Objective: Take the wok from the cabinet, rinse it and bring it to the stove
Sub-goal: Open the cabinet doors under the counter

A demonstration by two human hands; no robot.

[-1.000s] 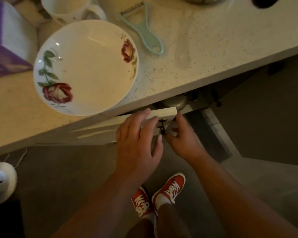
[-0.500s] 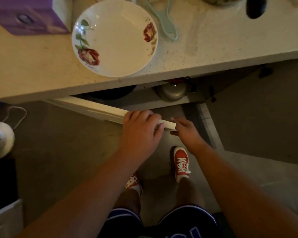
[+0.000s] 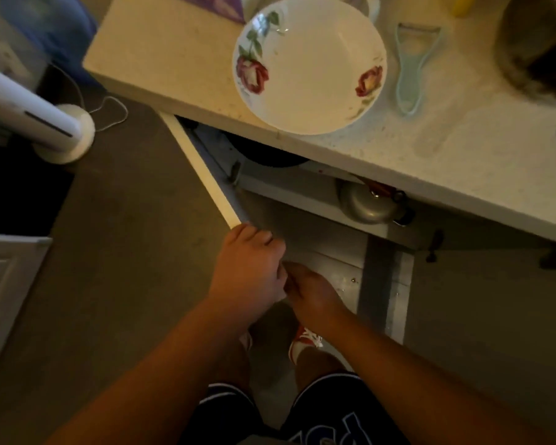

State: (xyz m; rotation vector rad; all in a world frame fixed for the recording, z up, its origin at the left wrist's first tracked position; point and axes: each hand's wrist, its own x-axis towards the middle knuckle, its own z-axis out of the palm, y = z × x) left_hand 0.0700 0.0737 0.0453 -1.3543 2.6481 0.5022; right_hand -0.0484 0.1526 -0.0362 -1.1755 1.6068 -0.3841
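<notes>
The white cabinet door (image 3: 203, 168) stands swung wide open under the countertop (image 3: 430, 162). My left hand (image 3: 247, 268) is closed over the door's free end. My right hand (image 3: 315, 293) sits just right of it, fingertips tucked behind the left hand, so its grip is hidden. Inside the cabinet, the dark round rim of the wok (image 3: 267, 155) shows on the upper shelf, mostly covered by the countertop. Both hands are well below and in front of it.
A metal kettle (image 3: 366, 207) sits on the shelf right of the wok. On the counter lie a rose-patterned bowl (image 3: 308, 65), a pale green peeler (image 3: 411, 69) and a dark pot (image 3: 540, 43). A white fan (image 3: 36, 117) stands on the floor at left.
The door has swung from nearly shut to wide open toward the left. My left hand stayed on its edge, and the wok and kettle have come into view.
</notes>
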